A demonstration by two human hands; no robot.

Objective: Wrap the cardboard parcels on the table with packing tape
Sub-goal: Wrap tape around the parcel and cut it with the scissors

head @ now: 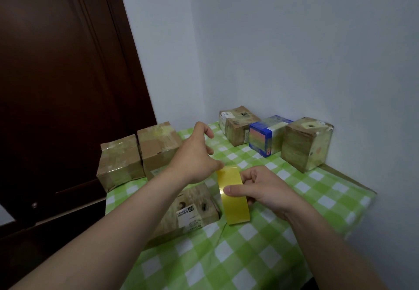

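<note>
— Six parcels; which one is in hand?
— The near parcel [195,208], low centre, under the left forearm. The right hand [267,190] grips the tape roll [233,196] just right of it, fingers curled. The left hand [195,156], fingers loose, thumbs the roll's top edge. Whether it pinches tape, I cannot tell.
— The rest?
— The left pair [120,160] and the back three [306,142] on the tabletop [249,255] look glossy, likely taped.

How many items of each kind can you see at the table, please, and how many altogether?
Brown cardboard parcels: 5
Blue box: 1
Yellow tape roll: 1
Total: 7
</note>
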